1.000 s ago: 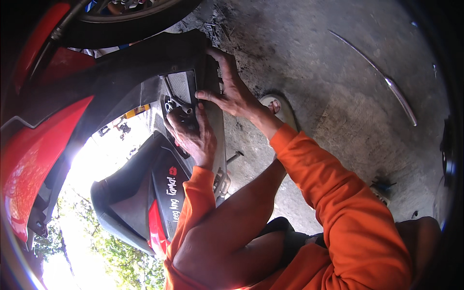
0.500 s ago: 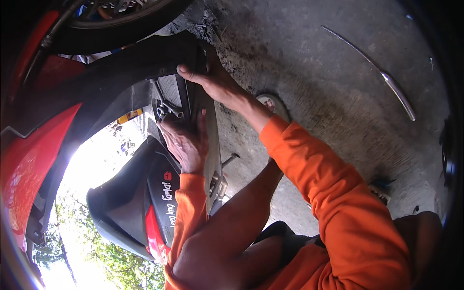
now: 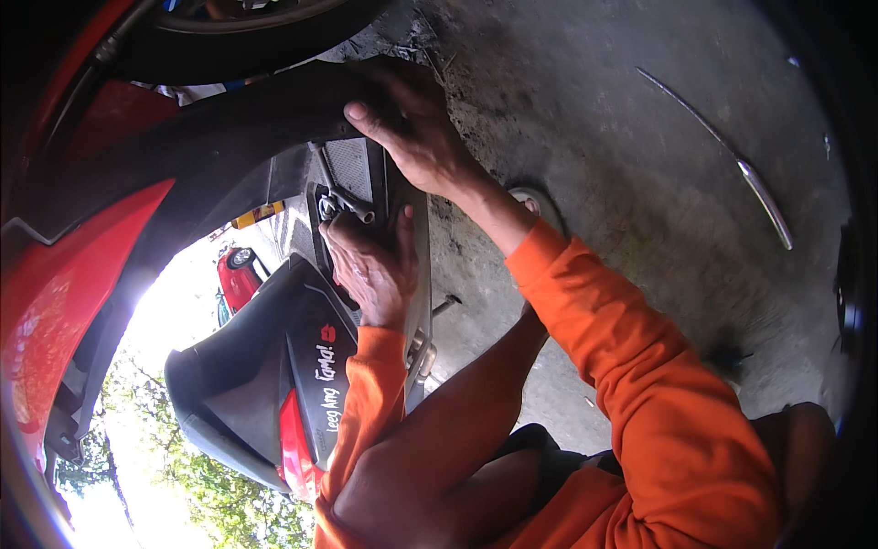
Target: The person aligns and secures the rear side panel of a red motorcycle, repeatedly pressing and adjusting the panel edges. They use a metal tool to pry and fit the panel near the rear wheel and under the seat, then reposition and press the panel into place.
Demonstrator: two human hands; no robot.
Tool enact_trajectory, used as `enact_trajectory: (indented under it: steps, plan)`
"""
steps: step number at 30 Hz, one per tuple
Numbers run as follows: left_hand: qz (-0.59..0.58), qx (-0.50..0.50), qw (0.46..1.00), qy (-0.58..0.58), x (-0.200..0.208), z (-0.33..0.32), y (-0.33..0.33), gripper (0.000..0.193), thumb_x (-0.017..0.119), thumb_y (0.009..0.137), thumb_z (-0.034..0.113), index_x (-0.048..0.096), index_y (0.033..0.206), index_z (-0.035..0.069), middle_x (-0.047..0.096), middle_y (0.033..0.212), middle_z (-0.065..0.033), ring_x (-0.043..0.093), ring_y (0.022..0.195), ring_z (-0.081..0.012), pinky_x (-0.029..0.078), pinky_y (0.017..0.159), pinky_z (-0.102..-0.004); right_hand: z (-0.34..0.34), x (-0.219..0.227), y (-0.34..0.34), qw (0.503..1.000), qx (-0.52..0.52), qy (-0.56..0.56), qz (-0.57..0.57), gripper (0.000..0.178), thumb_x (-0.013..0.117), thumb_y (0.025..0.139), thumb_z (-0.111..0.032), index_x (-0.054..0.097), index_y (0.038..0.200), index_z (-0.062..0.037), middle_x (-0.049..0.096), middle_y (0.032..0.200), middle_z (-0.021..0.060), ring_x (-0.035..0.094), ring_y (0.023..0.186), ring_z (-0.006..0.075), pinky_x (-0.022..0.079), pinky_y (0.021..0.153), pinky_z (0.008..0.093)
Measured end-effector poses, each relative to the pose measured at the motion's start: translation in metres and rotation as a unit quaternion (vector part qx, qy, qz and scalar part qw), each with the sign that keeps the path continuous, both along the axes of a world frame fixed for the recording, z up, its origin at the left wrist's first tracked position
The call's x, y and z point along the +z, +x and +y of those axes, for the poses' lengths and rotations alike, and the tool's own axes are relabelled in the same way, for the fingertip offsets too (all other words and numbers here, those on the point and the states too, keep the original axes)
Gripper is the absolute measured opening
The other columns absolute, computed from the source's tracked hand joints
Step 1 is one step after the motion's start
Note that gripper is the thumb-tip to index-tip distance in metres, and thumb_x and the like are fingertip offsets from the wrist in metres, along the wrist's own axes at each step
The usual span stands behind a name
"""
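Note:
My right hand [image 3: 422, 137] grips the edge of the scooter's black plastic panel [image 3: 274, 102], thumb on the face and the other fingers over the far side, partly in shadow. Below it, my left hand [image 3: 370, 270] lies on the footboard [image 3: 352, 165], its thumb apart from the bent fingers. The fingertips are partly hidden beside a few shiny metal tools, among them a wrench [image 3: 340, 192] with a round socket-like end. I cannot tell whether the fingers touch them.
The scooter's black seat [image 3: 229, 361] and red front panel [image 3: 78, 293] are on the left, a tyre [image 3: 247, 46] at the top. A long metal rod [image 3: 757, 188] with a thicker end lies on the concrete floor [image 3: 631, 183]. My bent leg [image 3: 448, 421] is beside the scooter.
The view has shifted slightly, so the scooter appears a little further right. A red car shows in the background. Both hands keep nearly the same places.

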State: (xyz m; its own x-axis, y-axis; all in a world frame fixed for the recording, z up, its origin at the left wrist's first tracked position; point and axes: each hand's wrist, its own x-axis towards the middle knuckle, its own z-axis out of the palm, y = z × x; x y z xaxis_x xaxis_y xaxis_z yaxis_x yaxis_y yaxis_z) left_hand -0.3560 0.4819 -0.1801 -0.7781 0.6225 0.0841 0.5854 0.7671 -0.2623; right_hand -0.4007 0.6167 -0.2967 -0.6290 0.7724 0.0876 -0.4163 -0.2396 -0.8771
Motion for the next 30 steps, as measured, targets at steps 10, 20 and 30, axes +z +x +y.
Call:
enact_trajectory:
  steps: [10, 20, 30]
  plan:
    - [0.036, -0.008, 0.999, -0.026, -0.007, -0.005, -0.005, 0.065, 0.085, 0.084, 0.042, 0.045, 0.107, -0.003, 0.051, 0.094, -0.0262, 0.055, 0.087, -0.0458, 0.042, 0.077, -0.0536, -0.002, 0.000, -0.010, 0.985, 0.006, -0.104, 0.136, 0.043, 0.065, 0.102, -0.045, 0.075, 0.122, -0.0076, 0.070, 0.112, 0.0151, 0.063, 0.112, 0.0313, 0.047, 0.102, 0.0445]
    - [0.029, 0.009, 0.999, -0.027, -0.008, -0.005, -0.004, 0.071, 0.087, 0.081, 0.042, 0.043, 0.109, -0.006, 0.050, 0.096, -0.0274, 0.053, 0.092, -0.0481, 0.043, 0.084, -0.0557, 0.057, -0.001, -0.084, 0.990, 0.007, 0.141, -0.008, 0.064, 0.053, 0.106, -0.058, 0.070, 0.130, -0.0011, 0.070, 0.127, 0.0240, 0.066, 0.119, 0.0329, 0.048, 0.105, 0.0428]
    - [0.011, 0.033, 0.999, -0.024, -0.006, 0.002, -0.005, 0.071, 0.084, 0.085, 0.043, 0.044, 0.112, -0.008, 0.052, 0.099, -0.0294, 0.054, 0.096, -0.0498, 0.043, 0.087, -0.0567, 0.023, -0.009, -0.066, 0.997, 0.081, 0.017, -0.002, 0.036, 0.064, 0.102, -0.033, 0.072, 0.109, 0.0017, 0.072, 0.103, 0.0206, 0.069, 0.096, 0.0377, 0.053, 0.086, 0.0420]
